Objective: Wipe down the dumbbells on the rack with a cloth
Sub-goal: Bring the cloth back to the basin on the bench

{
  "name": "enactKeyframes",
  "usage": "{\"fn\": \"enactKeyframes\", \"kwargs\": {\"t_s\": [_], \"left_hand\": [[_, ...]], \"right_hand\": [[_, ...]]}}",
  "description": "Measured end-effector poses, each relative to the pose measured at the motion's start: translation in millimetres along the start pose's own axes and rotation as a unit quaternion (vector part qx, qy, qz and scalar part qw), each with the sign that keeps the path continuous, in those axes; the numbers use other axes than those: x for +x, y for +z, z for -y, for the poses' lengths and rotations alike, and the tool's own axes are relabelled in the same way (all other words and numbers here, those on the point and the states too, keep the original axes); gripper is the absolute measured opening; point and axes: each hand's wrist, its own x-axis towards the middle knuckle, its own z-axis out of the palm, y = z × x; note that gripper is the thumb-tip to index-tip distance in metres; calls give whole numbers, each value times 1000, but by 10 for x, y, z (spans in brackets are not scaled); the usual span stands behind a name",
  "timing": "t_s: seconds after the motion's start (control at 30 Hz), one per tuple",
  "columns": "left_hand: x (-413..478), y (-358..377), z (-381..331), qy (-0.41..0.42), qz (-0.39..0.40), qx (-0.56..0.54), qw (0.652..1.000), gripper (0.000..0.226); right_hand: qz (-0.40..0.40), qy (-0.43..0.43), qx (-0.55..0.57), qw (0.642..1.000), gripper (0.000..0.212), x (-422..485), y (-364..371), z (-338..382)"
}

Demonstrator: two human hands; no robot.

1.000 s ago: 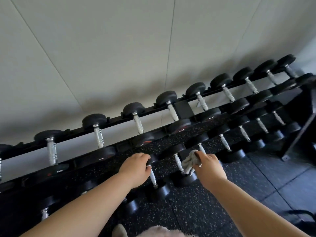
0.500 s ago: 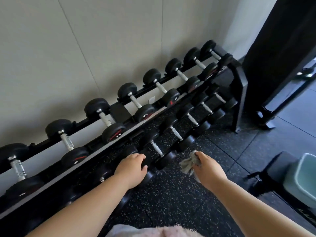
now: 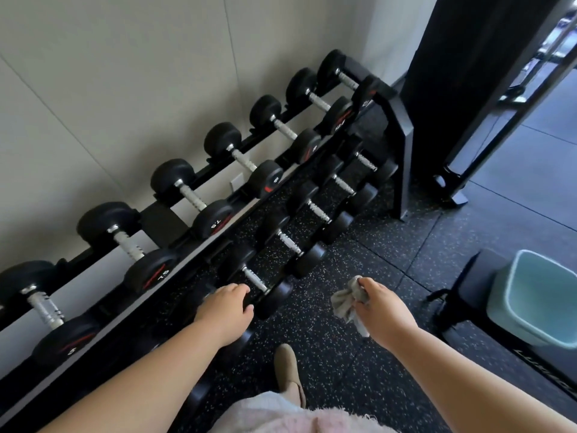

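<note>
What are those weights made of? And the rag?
Dumbbell ends: probably rubber, matte black with a dull sheen. Handles: metal, likely steel, shiny silver with grooved bands. Cloth: soft woven fabric, grey, crumpled and drooping from the right hand.

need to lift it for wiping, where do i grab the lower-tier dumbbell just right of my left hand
Grip the dumbbell by its ridged metal handle, palm down, coming from above and the front. The handle lies bare between two broad round heads that fingers could hardly wrap, and it slopes down toward you.
</note>
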Motion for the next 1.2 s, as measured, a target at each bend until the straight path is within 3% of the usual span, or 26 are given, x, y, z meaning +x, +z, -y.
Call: {"fn": "enactKeyframes", "kwargs": {"t_s": [0.3,0.57,0.83,1.0,1.2], "left_hand": [[1168,-626,-894,104,1,36,994,47],[1901,-905,-1774,207,37,117,971,50],[2161,-772,-3025,295,49,164,940,50],[2024,-507,-3943,343,52,176,921,49],[1904,-78,-5059,358,54,152,920,49]], "right_hand": [[-34,44,22,998,29,674,-508,-233],[-97,141,95,981,30,813,-937,-680],[-178,240,167,940,32,463,-1329,-1579],[-207,290,190,915,9,206,-1460,-2296],[-198,293,192,915,22,26,-1861,-3337]]}}
